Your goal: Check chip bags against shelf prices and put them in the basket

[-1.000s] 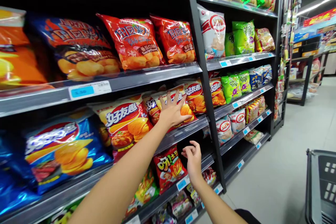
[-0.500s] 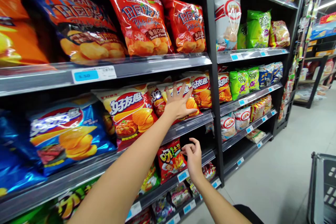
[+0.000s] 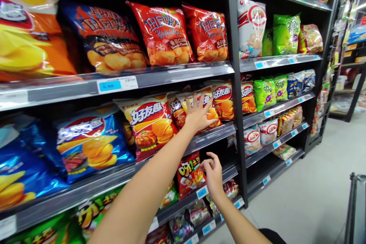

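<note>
The left hand (image 3: 198, 116) lies against a yellow chip bag (image 3: 215, 116) on the middle shelf (image 3: 210, 137), its grip apart: fingers spread wide, palm toward the bag, the fingertips over the bag's upper half. No fingers wrap around the bag, so it is touched rather than clamped. The bag stands upright among similar bags, with a larger one just to its left.

The right hand (image 3: 213, 175) hangs lower, just beside a red bag (image 3: 188, 175) on the shelf below. Its grip is loosely curled, thumb and fingers near each other but apart, and nothing shows between them.

As far as the pictures show, neither hand carries anything, and every bag in view sits on a shelf. Both arms reach in toward the shelves, and the rows look full.

A wire basket (image 3: 354, 213) stands on the right edge, nearly all cut off, so its contents cannot be seen. The left hand covers the middle of the yellow bag, and its print is hard to read there. A dark gap behind the right hand hides whatever lies deeper on that shelf. A dark shape (image 3: 268, 235) at the bottom edge is too cut off to name
</note>
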Available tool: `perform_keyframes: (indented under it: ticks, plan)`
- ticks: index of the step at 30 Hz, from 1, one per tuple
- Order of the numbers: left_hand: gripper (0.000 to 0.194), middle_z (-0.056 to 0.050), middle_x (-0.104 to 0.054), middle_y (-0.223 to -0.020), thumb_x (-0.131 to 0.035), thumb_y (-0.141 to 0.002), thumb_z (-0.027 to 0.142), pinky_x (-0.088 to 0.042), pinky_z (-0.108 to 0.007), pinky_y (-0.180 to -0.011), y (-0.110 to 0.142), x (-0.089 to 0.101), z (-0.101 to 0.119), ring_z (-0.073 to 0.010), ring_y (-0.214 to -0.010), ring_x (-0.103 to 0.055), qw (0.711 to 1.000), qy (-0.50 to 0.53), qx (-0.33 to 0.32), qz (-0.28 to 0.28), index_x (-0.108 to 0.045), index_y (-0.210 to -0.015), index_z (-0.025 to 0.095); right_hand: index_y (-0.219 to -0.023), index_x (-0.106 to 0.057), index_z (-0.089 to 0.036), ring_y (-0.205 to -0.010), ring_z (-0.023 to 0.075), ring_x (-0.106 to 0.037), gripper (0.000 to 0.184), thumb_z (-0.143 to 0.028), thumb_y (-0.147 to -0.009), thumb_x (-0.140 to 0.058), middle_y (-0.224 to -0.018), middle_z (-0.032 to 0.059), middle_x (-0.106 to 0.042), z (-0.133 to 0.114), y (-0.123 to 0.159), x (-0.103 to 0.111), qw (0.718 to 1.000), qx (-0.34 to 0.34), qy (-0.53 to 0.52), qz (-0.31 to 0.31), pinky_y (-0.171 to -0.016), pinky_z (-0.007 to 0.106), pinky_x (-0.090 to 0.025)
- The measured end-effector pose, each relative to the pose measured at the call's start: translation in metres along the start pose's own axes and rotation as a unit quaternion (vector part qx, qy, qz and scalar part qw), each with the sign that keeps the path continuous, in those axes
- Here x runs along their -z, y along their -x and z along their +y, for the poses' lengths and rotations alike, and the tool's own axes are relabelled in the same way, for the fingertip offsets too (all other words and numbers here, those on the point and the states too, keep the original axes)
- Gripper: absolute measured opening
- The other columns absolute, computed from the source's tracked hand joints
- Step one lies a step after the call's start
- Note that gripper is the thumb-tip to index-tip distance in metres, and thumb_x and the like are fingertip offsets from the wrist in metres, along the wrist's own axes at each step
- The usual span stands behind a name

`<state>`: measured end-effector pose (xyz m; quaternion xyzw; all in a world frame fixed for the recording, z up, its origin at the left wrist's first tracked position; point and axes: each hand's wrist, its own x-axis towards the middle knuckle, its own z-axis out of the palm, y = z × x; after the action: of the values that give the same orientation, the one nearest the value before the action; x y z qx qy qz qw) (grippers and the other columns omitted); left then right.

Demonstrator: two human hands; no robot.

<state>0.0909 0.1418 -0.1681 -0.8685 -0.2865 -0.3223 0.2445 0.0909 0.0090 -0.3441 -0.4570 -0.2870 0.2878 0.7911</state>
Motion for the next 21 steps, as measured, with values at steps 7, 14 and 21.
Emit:
perform_keyframes:
  ticks: [7,14,21]
  plan:
    - [0.093,-0.014,-0.017,-0.169,-0.052,-0.087,0.074,-0.003,-0.075,-0.116,0.010,0.004,0.012,-0.0500,-0.153,-0.007,1.000,0.008,0.020,0.012,-0.023,-0.163,0.029,-0.114,-0.056,-0.015,-0.068,0.0192,-0.058,0.046,-0.044,-0.078,-0.060,-0.068,-0.0023,-0.062,0.004,0.005,0.004,0.999,0.022,0.039,-0.024,-0.071,0.033,-0.046]
    - [0.099,-0.013,-0.015,-0.169,-0.056,-0.083,0.077,-0.001,-0.076,-0.116,0.007,-0.003,0.006,-0.0499,-0.153,-0.006,1.000,0.013,0.018,0.004,-0.022,-0.163,0.029,-0.115,-0.057,-0.016,-0.067,0.0174,-0.056,0.040,-0.041,-0.083,-0.059,-0.069,-0.0037,-0.058,0.011,0.008,0.002,0.996,0.040,0.064,-0.051,-0.068,0.030,-0.045]
    - [0.099,-0.012,-0.021,-0.168,-0.055,-0.082,0.078,-0.005,-0.072,-0.118,0.006,-0.004,0.006,-0.0472,-0.153,-0.009,1.000,0.005,0.021,-0.003,-0.022,-0.163,0.031,-0.114,-0.059,-0.016,-0.067,0.0173,-0.056,0.038,-0.040,-0.085,-0.058,-0.070,-0.0024,-0.059,0.013,0.008,0.002,0.993,0.043,0.086,-0.069,-0.067,0.029,-0.045]
